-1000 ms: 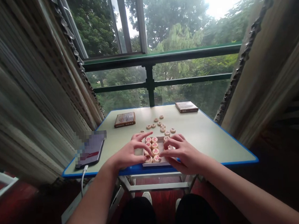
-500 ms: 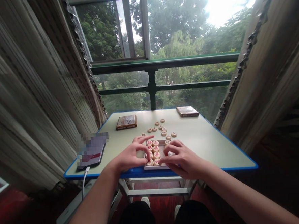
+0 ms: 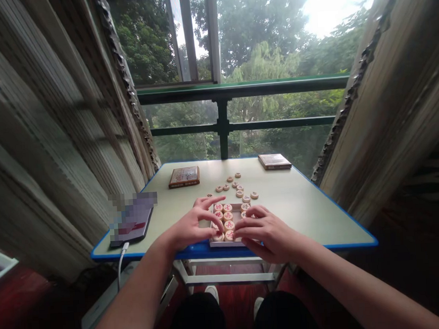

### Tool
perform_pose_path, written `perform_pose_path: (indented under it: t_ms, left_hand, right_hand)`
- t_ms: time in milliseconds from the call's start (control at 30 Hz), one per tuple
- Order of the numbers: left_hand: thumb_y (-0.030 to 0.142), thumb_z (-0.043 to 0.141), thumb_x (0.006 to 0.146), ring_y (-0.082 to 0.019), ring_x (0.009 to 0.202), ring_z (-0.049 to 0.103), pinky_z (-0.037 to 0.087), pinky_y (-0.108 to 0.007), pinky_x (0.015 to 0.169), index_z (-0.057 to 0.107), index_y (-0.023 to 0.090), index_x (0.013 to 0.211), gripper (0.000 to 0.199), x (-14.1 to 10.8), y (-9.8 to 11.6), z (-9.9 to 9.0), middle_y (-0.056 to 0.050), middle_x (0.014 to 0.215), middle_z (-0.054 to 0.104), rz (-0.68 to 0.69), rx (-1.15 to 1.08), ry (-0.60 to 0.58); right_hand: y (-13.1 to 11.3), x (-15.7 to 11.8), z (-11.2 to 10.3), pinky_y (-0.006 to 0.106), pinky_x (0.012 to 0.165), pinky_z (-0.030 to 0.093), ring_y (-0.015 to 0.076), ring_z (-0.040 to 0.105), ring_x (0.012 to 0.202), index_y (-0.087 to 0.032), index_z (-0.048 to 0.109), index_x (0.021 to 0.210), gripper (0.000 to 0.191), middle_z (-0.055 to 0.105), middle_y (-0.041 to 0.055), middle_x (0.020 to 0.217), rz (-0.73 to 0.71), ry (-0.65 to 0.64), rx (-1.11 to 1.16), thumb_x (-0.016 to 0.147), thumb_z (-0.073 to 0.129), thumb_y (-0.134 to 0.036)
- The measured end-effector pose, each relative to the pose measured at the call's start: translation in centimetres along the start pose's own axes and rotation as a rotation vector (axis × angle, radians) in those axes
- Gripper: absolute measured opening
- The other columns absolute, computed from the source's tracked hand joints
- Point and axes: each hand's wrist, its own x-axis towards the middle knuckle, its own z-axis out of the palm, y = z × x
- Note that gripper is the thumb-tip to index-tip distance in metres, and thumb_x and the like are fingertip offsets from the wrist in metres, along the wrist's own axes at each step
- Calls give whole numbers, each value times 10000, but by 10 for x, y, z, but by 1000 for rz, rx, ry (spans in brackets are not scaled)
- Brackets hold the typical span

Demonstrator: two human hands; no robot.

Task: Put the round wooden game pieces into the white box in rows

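In front of me a shallow white box point(image 3: 227, 243) holds round wooden Chinese chess pieces with red characters, such as one piece point(image 3: 228, 225) in the second column. My left hand point(image 3: 193, 224) reaches over the box's left side. Its thumb and index fingertip meet on the lower-left Chinese chess piece point(image 3: 218, 237); the other fingers stretch forward. Over the right half lies my right hand point(image 3: 270, 233), fingers bent and close together beside the nearest red piece point(image 3: 229, 236). Anything in its fingertips is hidden. Dark-lettered pieces point(image 3: 245, 207) show beyond its knuckles.
Several loose pieces point(image 3: 239, 193) are scattered beyond the box on the pale blue-edged table point(image 3: 312, 218). A brown patterned box point(image 3: 184, 177) lies back left, a flat box point(image 3: 275, 161) back right. At the left edge rests a phone point(image 3: 135, 221) with a white cable point(image 3: 122, 262).
The view has shifted slightly, so the table sits a little higher. My right fingertips have moved slightly within the box; my left hand keeps nearly the same pose.
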Motion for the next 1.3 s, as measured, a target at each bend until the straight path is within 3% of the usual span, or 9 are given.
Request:
perform_pose_path:
  t_ms: [233, 633, 733, 800, 833, 900, 1000, 1067, 1300]
  left_hand:
    - [285, 598, 754, -277, 1308, 212, 123, -433, 1113, 729, 297, 885, 185, -1, 6, 0, 87, 1446, 314, 2, -11, -30]
    - [194, 558, 720, -270, 1280, 264, 157, -429, 1103, 732, 269, 829, 219, -1, 7, 0, 80, 1422, 364, 25, -37, 1]
    - [128, 512, 660, -262, 1247, 333, 233, -438, 1076, 720, 255, 840, 304, 0, 2, 0, 49, 1365, 446, 54, -134, 108]
    - [99, 480, 620, -254, 1220, 380, 283, -432, 1053, 711, 234, 794, 319, 1, -3, 2, 22, 1307, 504, 46, -191, 222]
    - [91, 470, 605, -249, 1203, 402, 299, -426, 1045, 703, 225, 763, 312, 2, -6, 3, 9, 1271, 532, 31, -200, 285]
    - [88, 464, 602, -236, 1163, 442, 316, -418, 1034, 689, 215, 733, 290, 5, -11, 7, -10, 1202, 574, -13, -165, 398]
    - [129, 484, 651, -227, 1092, 493, 378, -402, 970, 682, 206, 740, 230, 12, -21, 13, -33, 1098, 622, -72, -51, 511]
    - [142, 482, 665, -225, 1029, 526, 459, -359, 830, 675, 195, 734, 212, 16, -28, 16, -48, 1024, 645, -109, 9, 595]
    - [105, 439, 666, -182, 889, 588, 462, -311, 802, 674, 192, 652, 251, 26, -51, 18, -26, 854, 683, -139, 38, 660]
  right_hand:
    - [0, 1, 0, 341, 834, 387, 175, 473, 885, -246, 616, 1071, 321, 674, 22, 1025, -11, -10, 29, 822, 452, -129]
    - [3, -4, 4, 355, 844, 389, 183, 485, 911, -244, 635, 1026, 260, 627, 55, 994, 33, 49, -42, 829, 477, -182]
    - [20, -7, 9, 348, 813, 416, 185, 513, 874, -221, 647, 997, 261, 633, 69, 935, 184, 249, -98, 836, 450, -161]
    - [36, -9, 12, 366, 820, 415, 209, 516, 874, -183, 666, 961, 266, 634, 92, 921, 499, 454, -267, 829, 437, -148]
    - [45, -10, 13, 387, 849, 399, 232, 511, 915, -166, 663, 998, 281, 629, 108, 980, 649, 462, -355, 817, 449, -157]
    - [58, -12, 15, 386, 872, 380, 249, 512, 954, -156, 651, 1062, 311, 623, 107, 1076, 803, 311, -395, 808, 476, -197]
    - [65, -13, 16, 343, 894, 358, 226, 525, 969, -181, 678, 1004, 281, 641, 75, 1087, 861, 99, -325, 837, 459, -234]
    - [65, -12, 16, 322, 888, 355, 217, 533, 959, -184, 684, 957, 263, 664, 67, 1034, 885, 53, -293, 845, 451, -229]
    - [65, -10, 20, 323, 852, 387, 217, 545, 928, -189, 661, 942, 199, 681, 67, 978, 854, 181, -220, 815, 518, -245]
